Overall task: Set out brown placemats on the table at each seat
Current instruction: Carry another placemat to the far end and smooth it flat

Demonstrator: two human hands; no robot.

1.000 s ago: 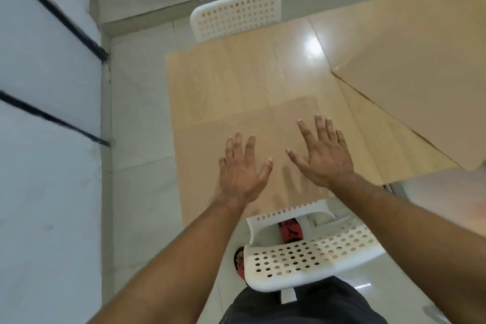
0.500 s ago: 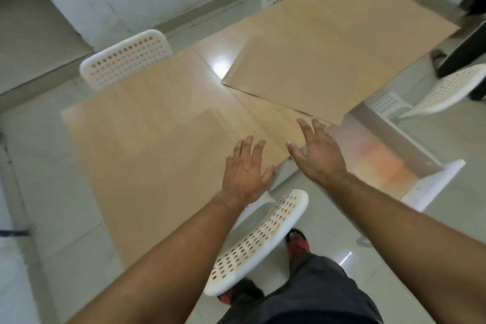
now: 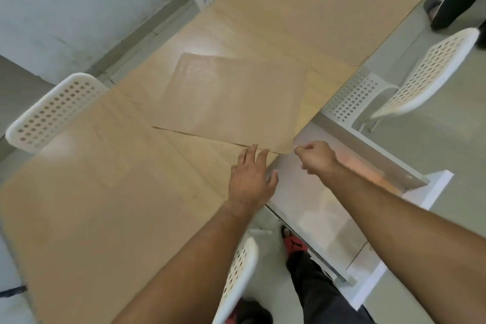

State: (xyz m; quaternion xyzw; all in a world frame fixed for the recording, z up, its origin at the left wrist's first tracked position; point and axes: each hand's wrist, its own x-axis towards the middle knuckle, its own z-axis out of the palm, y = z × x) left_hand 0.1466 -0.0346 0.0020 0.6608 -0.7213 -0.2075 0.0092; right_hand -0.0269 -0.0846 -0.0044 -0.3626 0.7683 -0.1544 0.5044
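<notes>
While the right hand (image 3: 317,156) pinches the near corner of a brown placemat (image 3: 234,102), the left hand (image 3: 251,179) lies open, fingers spread, its fingertips at the mat's near edge. Thin, flat and rectangular with rounded corners, the mat sits skewed on the pale wood-grain desk (image 3: 105,192). White perforated plastic chairs (image 3: 52,110) stand around it.

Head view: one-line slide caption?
Right hand pinches skewed brown rectangular placemat's corner; left hand flat beside it.
</notes>
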